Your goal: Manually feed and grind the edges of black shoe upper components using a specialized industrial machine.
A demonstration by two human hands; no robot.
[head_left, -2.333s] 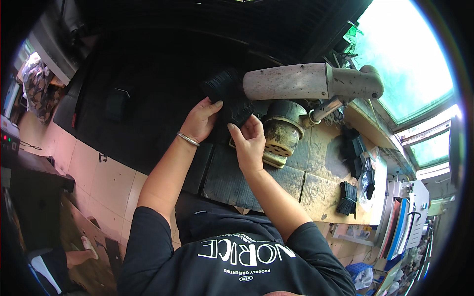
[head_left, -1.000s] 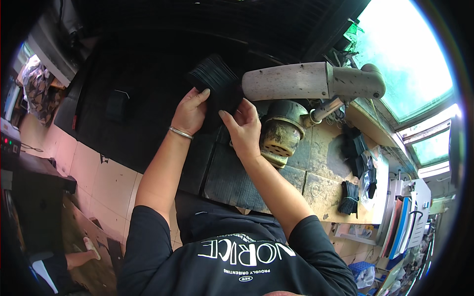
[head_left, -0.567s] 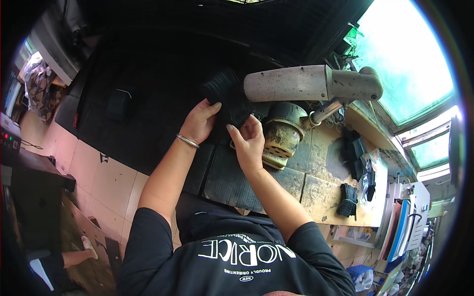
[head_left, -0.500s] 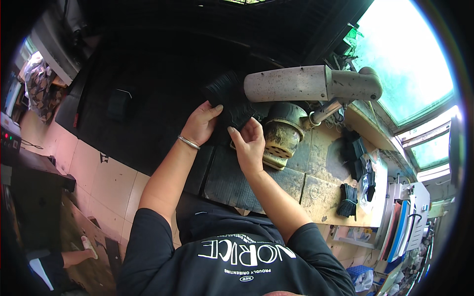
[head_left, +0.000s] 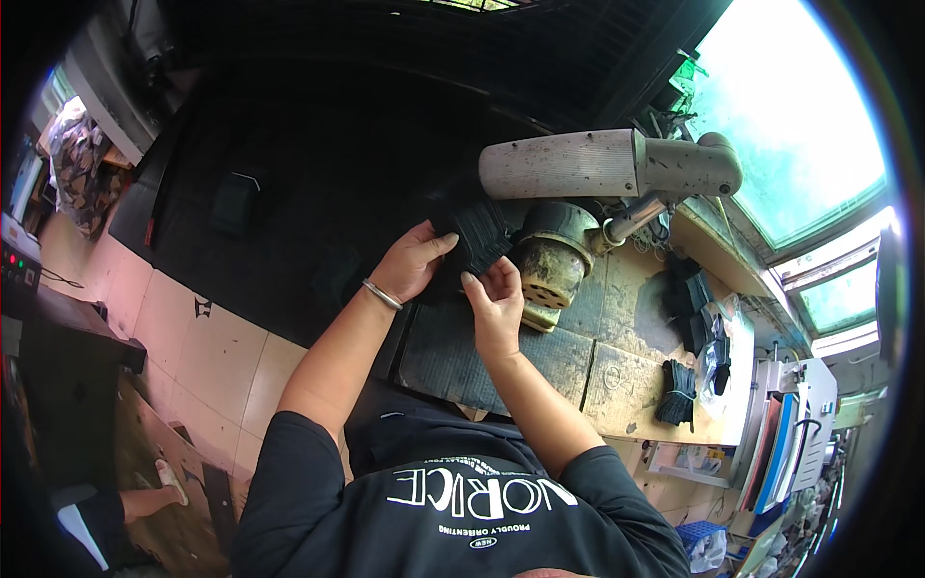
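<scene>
A stack of thin black pieces (head_left: pixel 479 231), ridged along its edges, is held between my two hands below the lamp head. My left hand (head_left: pixel 412 262), with a silver bangle on the wrist, grips its left side, thumb on top. At the lower edge, the bent fingers and thumb of my right hand (head_left: pixel 496 301) pinch the stack. What the pieces are cannot be made out; their far end fades into the dark background.
A grey lamp head (head_left: pixel 559 166) hangs just beyond the stack, beside its stained round base (head_left: pixel 554 265). Worn cardboard (head_left: pixel 482 361) covers the near table. Black bundles (head_left: pixel 678 393) lie at right. A dark block (head_left: pixel 234 204) sits on the black surface (head_left: pixel 289 125) at left.
Both hands have shifted right and slightly nearer with the stack. The stack, earlier spread toward the upper left, now looks more compact. A faint dark shape shows left of my left hand.
</scene>
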